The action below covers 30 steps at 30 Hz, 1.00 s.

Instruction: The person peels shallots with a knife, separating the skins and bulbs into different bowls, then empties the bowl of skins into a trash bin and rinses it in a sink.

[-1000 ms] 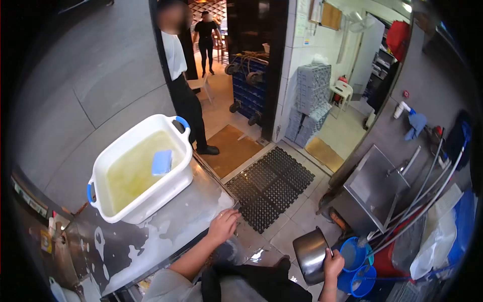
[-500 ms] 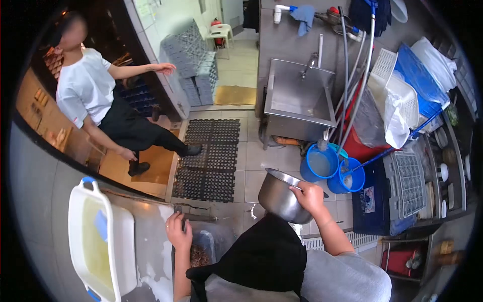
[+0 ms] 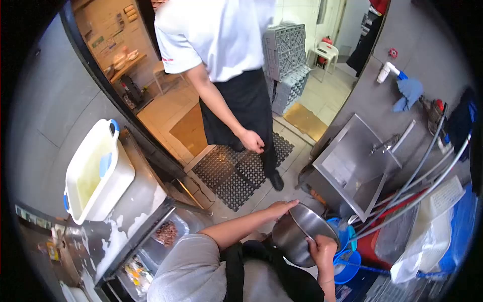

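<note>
A large stainless steel pot (image 3: pixel 297 239) is held tilted in front of my apron, between my two hands. My left hand (image 3: pixel 282 209) grips its far left rim, the fingers closed at the edge. On the near right side, my right hand (image 3: pixel 322 249) is closed over the rim, thumb toward the wall of the pot. Beyond the pot, to the right, is the steel sink (image 3: pixel 347 171) with its tap (image 3: pixel 385 144). Two blue buckets, one of them a front bucket (image 3: pixel 348 269), stand below it, partly hidden by the pot.
A person in a white shirt (image 3: pixel 221 40) and dark apron stands on the black rubber mat (image 3: pixel 221 176). At left, a white tub (image 3: pixel 88 189) of cloudy liquid sits on the wet counter (image 3: pixel 133 211). Hoses (image 3: pixel 422 173) and white baskets (image 3: pixel 443 211) crowd the right side.
My left hand has left the counter edge and now grips the pot's rim. My view has turned left. The other person has come from the doorway onto the mat, closer to me.
</note>
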Motion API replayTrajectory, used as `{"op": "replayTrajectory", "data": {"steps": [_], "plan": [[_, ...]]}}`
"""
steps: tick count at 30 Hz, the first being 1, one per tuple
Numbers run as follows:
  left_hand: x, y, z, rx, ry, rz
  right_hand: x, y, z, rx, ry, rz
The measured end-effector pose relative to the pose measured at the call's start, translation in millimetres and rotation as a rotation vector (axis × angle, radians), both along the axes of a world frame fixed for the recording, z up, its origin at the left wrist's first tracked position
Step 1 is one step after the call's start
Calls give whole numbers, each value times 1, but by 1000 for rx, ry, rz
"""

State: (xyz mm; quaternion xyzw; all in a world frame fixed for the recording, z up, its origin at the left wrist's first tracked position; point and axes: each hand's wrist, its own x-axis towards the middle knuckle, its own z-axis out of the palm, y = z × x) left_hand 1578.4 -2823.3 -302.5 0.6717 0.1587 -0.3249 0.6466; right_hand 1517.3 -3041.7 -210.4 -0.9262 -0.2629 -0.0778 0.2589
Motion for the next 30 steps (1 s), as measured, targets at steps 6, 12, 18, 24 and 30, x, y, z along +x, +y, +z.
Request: {"op": "replayTrajectory", "data": {"steps": [6, 12, 18, 24, 30], "plan": [[59, -57, -14, 86, 66, 194, 54, -39, 9, -143, -42, 187], [106, -102, -26, -33, -36, 415, 90, -80, 0, -49, -24, 166], [177, -129, 16, -104, -235, 356, 144, -112, -14, -86, 81, 141], [266, -156, 12, -237, -300, 427, 223, -134, -23, -44, 112, 21], [346, -185, -29, -78, -515, 446, 323, -196, -81, 345, 122, -415]]}}
